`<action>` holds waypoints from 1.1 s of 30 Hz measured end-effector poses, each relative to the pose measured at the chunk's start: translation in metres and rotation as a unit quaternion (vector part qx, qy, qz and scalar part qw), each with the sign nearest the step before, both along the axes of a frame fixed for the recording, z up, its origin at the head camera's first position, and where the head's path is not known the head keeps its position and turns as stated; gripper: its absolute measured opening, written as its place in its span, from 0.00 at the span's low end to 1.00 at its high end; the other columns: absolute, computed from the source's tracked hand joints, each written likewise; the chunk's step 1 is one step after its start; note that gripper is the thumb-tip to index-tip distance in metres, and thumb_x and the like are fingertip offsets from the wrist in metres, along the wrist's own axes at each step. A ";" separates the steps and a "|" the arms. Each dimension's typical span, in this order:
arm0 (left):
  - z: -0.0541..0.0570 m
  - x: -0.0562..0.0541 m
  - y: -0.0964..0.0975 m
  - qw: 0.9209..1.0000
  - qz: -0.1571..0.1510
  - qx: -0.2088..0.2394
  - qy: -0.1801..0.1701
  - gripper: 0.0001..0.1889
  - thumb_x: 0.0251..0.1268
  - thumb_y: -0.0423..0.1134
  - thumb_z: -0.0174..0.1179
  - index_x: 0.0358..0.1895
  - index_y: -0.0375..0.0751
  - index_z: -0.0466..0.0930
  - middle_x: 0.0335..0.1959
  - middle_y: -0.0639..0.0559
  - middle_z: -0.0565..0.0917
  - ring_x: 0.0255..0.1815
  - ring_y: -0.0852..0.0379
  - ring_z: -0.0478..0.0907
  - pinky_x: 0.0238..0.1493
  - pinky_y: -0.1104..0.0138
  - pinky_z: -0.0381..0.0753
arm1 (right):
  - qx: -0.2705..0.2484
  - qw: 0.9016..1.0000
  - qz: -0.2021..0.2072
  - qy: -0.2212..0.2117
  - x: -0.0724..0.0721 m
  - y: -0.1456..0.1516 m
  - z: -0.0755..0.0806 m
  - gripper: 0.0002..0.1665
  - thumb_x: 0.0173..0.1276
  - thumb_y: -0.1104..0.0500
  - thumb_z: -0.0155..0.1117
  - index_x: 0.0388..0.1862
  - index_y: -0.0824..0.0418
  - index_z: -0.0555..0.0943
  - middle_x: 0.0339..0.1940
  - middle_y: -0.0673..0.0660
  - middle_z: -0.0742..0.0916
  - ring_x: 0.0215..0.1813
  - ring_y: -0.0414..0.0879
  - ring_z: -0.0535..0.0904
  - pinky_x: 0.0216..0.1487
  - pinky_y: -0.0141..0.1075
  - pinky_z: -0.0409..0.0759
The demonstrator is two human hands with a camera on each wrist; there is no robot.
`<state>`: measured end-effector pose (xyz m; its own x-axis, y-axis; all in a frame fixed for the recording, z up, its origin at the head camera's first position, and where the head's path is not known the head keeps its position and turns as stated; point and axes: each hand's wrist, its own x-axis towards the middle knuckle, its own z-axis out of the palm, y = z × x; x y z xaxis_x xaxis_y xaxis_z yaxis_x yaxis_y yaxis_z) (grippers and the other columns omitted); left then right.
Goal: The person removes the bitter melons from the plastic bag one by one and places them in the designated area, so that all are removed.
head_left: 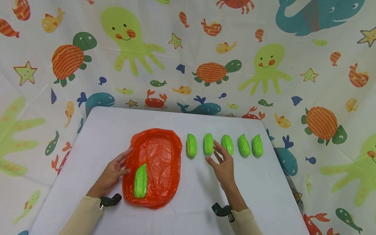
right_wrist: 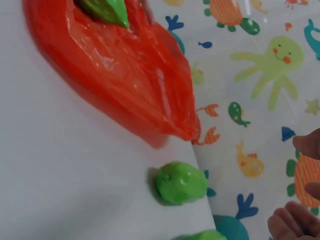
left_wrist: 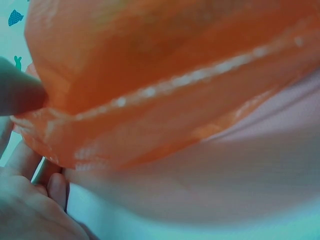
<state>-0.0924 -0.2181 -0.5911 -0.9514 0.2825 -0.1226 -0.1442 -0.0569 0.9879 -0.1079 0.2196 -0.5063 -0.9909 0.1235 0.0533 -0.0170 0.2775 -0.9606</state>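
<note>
A red plastic bag, spread open like a shallow tray, lies left of centre on the table. Inside its lower left part rests a bright green ridged gourd. My left hand pinches the bag's left edge, thumb over the red plastic and fingers beneath. To the right of the bag, several like gourds stand in a row. My right hand hovers by the second gourd from the left, thumb and fingers spread apart with nothing between them. Its fingers partly cover the third gourd.
The leftmost gourd of the row stands near the bag's right edge. Two more gourds, the fourth and the last, are at the right end. A white-covered table meets a sea-animal printed curtain behind.
</note>
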 end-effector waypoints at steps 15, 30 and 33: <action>-0.002 0.000 0.000 1.000 -0.004 0.010 0.006 0.42 0.75 0.26 0.60 0.87 0.45 0.52 0.88 0.42 0.54 0.73 0.77 0.70 0.65 0.76 0.80 | -0.005 0.999 0.046 0.007 0.029 -0.066 -0.017 0.42 0.66 0.65 0.77 0.76 0.42 0.76 0.77 0.54 0.79 0.76 0.60 0.75 0.77 0.47 0.76; -0.001 -0.001 0.000 1.000 0.000 0.004 0.009 0.42 0.76 0.26 0.60 0.87 0.45 0.52 0.88 0.42 0.55 0.73 0.77 0.70 0.65 0.77 0.80 | -0.022 0.995 0.098 -0.002 0.050 -0.121 -0.023 0.42 0.69 0.61 0.76 0.78 0.40 0.73 0.76 0.50 0.78 0.78 0.55 0.74 0.78 0.48 0.75; 0.000 0.000 0.001 1.000 -0.001 0.005 0.008 0.42 0.76 0.26 0.60 0.87 0.45 0.52 0.88 0.43 0.55 0.73 0.77 0.70 0.65 0.77 0.80 | -0.018 0.994 0.110 -0.013 0.052 -0.131 -0.025 0.42 0.69 0.59 0.75 0.79 0.40 0.72 0.75 0.49 0.78 0.79 0.53 0.73 0.79 0.49 0.74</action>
<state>-0.0927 -0.2176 -0.5916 -0.9526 0.2858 -0.1040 -0.1280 -0.0664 0.9896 -0.0555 0.0886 -0.5309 -0.9952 -0.0942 0.0272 -0.0487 0.2346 -0.9709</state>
